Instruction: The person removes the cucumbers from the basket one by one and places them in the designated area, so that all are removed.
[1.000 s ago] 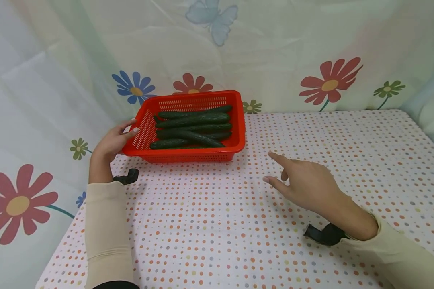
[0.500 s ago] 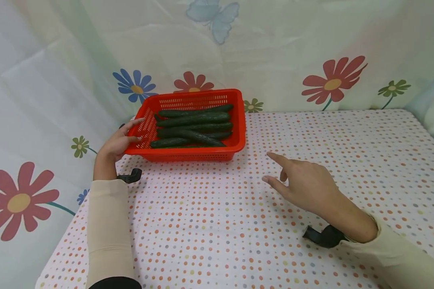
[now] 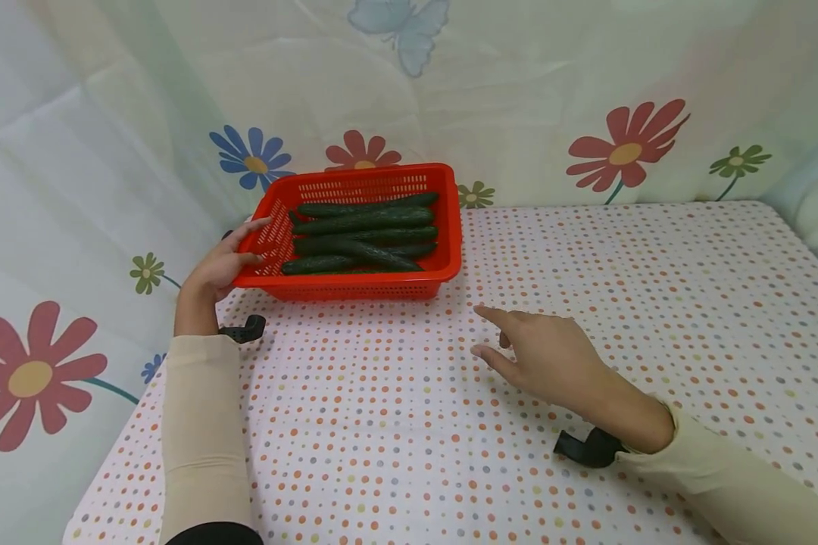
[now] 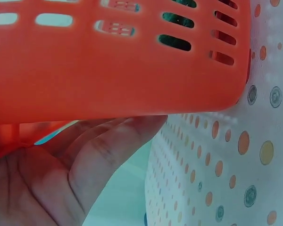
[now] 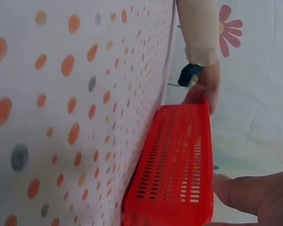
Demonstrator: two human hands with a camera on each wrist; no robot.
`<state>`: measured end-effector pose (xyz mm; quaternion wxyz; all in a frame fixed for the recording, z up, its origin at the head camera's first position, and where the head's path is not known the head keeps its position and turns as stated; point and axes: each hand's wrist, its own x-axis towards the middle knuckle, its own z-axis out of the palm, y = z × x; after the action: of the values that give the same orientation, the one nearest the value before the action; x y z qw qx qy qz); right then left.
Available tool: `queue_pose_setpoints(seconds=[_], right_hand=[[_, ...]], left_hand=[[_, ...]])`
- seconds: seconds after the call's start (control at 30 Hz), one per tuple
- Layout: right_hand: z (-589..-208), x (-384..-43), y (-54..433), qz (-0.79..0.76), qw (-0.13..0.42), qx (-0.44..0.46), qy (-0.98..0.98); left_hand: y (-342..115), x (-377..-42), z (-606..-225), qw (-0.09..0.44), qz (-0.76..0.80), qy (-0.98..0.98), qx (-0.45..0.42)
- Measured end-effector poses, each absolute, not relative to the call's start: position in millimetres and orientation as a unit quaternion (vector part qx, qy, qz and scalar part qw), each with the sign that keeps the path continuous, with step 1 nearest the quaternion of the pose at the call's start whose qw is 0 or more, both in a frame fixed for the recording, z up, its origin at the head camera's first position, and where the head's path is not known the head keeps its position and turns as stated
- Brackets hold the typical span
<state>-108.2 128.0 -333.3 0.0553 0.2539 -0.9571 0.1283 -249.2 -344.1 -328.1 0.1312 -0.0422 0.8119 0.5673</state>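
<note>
From the head camera, the red slotted plastic basket (image 3: 361, 231) sits at the back left of the dotted tablecloth (image 3: 450, 424), close to the flowered curtain (image 3: 109, 151). It holds several long dark green cucumbers (image 3: 361, 235) lying lengthwise. Loaded like this, it probably has some weight, and its thin perforated walls look likely to flex, so the rolled rim at the short ends seems the soundest place to take hold. The left hand (image 3: 221, 265) takes the left end, fingers over the rim and thumb on the inner wall. The right hand (image 3: 545, 359) hovers above the cloth in front of the basket, well apart from it, fingers loosely extended and holding nothing.

From the left wrist camera, the basket's wall (image 4: 113, 61) fills the view, smooth and glossy, so it may be slightly slippery. The left hand's fingers (image 4: 104, 150) lie under the rim, pressed against it.

From the right wrist camera, the basket (image 5: 179, 165) appears side-on, rigid at the rim, slotted below. The left hand (image 5: 205, 89) pinches its far end; a fingertip of the right hand (image 5: 254, 193) shows at the frame's edge, clear of the basket.
</note>
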Motion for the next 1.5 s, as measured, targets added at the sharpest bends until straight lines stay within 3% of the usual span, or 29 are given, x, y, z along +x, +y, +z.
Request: queue_pose_setpoints(seconds=[0.27, 0.57, 1.07, 1.5], right_hand=[[-336, -111, 115, 0.161, 0.124, 0.320, -0.925], [-313, -151, 66, 0.256, 0.225, 0.386, -0.857], [-307, -235, -18, 0.338, 0.060, 0.262, -0.902], [-318, -270, -42, 0.187, -0.038, 0.182, -0.965]], left_hand=[[-343, -248, -329, 0.121, 0.573, 0.809, -0.045], [-342, -248, -329, 0.116, 0.574, 0.809, -0.048], [-343, -247, -329, 0.122, 0.581, 0.804, -0.039], [-345, -247, -330, 0.105, 0.574, 0.811, -0.034]])
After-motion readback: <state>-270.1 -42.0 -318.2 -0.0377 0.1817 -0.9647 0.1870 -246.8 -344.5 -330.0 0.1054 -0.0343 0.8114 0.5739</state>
